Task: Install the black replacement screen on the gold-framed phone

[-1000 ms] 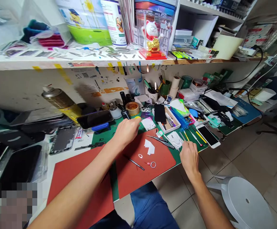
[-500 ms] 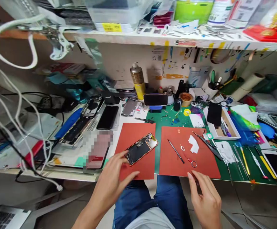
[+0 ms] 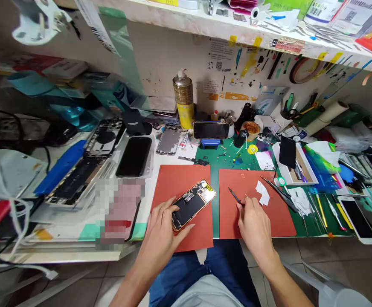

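On the left orange-red mat, a phone with its screen off lies slanted, its black battery and inner parts showing. The fingertips of my left hand touch its lower left edge, while the thumb stretches out apart from its near side. Above the right orange-red mat, my right hand pinches a slim black pointed tool, tip toward the upper left. My right fingers partly hide it, so its exact kind is unclear. A torn white paper piece lies just right of that hand.
Black-handled pliers-like tool lies at the right mat's edge. Beyond stand a white box and a phone on a blue stand. Several slim tools and a white phone lie right; a black phone lies left. A shelf overhangs.
My right hand has moved from the mat's front edge up and left, and has taken hold of the slim black tool. My left hand stays at the phone. The view has tilted and shifted.
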### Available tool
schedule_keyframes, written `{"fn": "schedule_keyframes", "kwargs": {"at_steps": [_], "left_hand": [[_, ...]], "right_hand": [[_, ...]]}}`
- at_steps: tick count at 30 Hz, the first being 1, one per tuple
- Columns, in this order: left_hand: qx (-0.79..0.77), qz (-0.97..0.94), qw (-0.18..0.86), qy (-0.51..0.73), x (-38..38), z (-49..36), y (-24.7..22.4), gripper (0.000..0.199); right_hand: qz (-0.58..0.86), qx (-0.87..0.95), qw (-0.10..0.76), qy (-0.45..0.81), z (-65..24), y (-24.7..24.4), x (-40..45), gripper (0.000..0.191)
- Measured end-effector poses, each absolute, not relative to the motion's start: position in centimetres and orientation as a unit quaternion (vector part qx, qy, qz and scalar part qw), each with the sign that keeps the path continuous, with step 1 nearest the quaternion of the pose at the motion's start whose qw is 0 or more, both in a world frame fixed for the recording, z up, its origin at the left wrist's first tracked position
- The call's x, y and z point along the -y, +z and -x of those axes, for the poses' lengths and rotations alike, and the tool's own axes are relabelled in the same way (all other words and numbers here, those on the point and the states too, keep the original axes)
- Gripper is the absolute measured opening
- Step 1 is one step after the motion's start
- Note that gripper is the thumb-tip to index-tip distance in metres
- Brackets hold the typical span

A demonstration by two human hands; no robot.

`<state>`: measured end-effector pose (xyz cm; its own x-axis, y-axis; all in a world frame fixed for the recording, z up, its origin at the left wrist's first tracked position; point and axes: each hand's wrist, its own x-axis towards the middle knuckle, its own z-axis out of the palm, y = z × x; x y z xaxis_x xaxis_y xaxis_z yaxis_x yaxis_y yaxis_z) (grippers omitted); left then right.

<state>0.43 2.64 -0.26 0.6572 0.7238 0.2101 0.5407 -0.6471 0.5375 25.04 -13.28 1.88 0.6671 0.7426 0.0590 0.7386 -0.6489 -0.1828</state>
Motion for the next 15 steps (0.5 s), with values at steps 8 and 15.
{"fn": "schedule_keyframes", "kwargs": {"at_steps": [8, 15], "left_hand": [[-0.317, -0.9, 0.21, 0.213, -3.6, -1.9, -0.5, 0.048], [-0.296, -0.905, 0.209, 0.224, -4.1, -2.1, -0.7, 0.047]], "right_hand": [[0.923, 0.38, 0.063, 0.006, -24.7, 2.2, 11.9, 0.019], [0.944, 0.317, 0.073, -0.059, -29.4, 3.1, 15.7, 0.019]]}}
